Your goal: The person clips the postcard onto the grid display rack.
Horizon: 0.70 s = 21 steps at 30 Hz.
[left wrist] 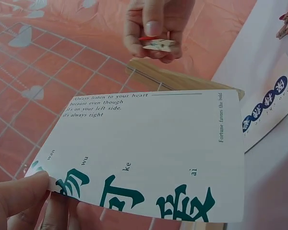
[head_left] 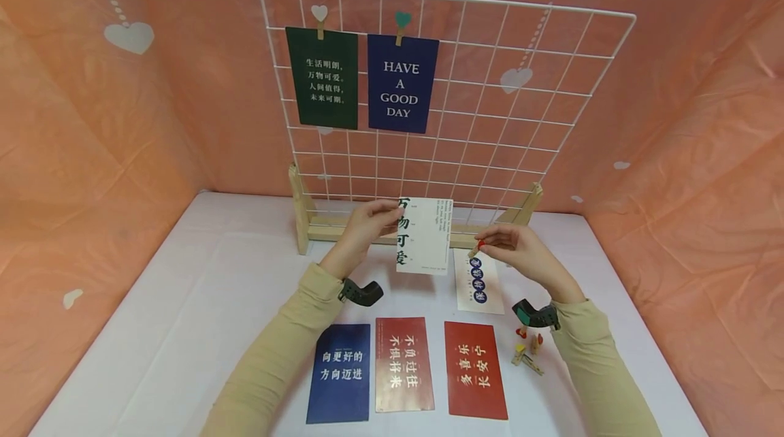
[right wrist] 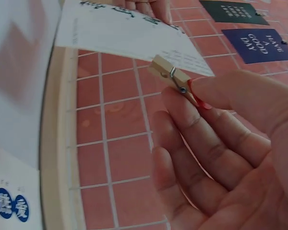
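Note:
My left hand [head_left: 370,227] pinches a white postcard [head_left: 427,239] by its left edge, holding it up in front of the rack's base. Dark green characters and small English lines are printed on the card [left wrist: 149,143]. To the right, my right hand [head_left: 520,250] pinches a small wooden clothespin [right wrist: 170,76] with a red heart at its end, between thumb and index finger. The clothespin and the held card are apart in the left wrist view. Behind stands a white wire grid rack [head_left: 484,103], where a green card [head_left: 324,107] and a navy card [head_left: 401,83] hang from heart clothespins.
On the white table [head_left: 153,328] lie a blue card [head_left: 339,396], a pinkish-red card [head_left: 404,365], a red card [head_left: 476,399] and a white card with blue circles [head_left: 480,304]. Several clothespins [head_left: 527,359] lie by the right forearm. Wooden feet [head_left: 300,219] hold up the rack.

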Available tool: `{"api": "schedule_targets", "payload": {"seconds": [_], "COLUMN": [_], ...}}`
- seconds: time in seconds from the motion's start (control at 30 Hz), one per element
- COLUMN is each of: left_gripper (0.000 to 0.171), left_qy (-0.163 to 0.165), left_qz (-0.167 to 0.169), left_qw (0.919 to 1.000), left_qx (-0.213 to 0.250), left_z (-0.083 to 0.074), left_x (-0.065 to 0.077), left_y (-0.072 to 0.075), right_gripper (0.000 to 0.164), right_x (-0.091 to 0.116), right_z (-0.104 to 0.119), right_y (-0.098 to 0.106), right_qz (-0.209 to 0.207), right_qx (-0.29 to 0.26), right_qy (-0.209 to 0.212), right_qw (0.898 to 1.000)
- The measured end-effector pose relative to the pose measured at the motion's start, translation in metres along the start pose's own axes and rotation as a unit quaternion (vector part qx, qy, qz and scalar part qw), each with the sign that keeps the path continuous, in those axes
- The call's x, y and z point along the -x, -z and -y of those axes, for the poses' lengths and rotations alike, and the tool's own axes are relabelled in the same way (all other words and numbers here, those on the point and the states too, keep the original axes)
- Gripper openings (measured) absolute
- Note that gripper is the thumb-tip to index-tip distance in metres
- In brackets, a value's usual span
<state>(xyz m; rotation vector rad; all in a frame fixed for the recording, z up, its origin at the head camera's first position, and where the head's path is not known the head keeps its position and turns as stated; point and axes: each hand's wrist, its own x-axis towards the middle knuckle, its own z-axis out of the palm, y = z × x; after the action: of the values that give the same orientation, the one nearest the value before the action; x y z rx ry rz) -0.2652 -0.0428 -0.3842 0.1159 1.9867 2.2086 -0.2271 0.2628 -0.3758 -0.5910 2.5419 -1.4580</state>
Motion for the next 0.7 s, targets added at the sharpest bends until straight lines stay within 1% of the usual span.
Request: {"api": "schedule_targets", "payload": {"seconds": [0.13, 0.23, 0.43, 0.7], "left_gripper": [0.028, 0.027, 0.029, 0.029], "left_qy": [-0.006, -0.014, -0.028, -0.043], "left_qz": [0.005, 0.005, 0.011, 0.019], "left_qw": [1.0000, 0.9998, 0.9995, 0.9987], "left_qx": [-0.005, -0.013, -0.015, -0.021], "left_z": [-0.005, -0.009, -0.015, -0.022], "left_x": [0.000, -0.001, -0.001, -0.002], "left_y": [-0.001, -0.002, -0.005, -0.010], "right_gripper": [0.022, 0.021, 0.020, 0.021], "right_x": [-0.003, -0.005, -0.010, -0.017], "right_z": [0.008, 0.015, 0.027, 0.037], "right_y": [0.004, 0.007, 0.011, 0.014], "right_qz": [-0.015, -0.018, -0.021, -0.028], "right_qx": [-0.002, -0.004, 0.010, 0.006], "right_qy": [0.016, 0.032, 0.039, 0.048], "right_qw": [1.000, 0.999, 0.999, 0.998]}}
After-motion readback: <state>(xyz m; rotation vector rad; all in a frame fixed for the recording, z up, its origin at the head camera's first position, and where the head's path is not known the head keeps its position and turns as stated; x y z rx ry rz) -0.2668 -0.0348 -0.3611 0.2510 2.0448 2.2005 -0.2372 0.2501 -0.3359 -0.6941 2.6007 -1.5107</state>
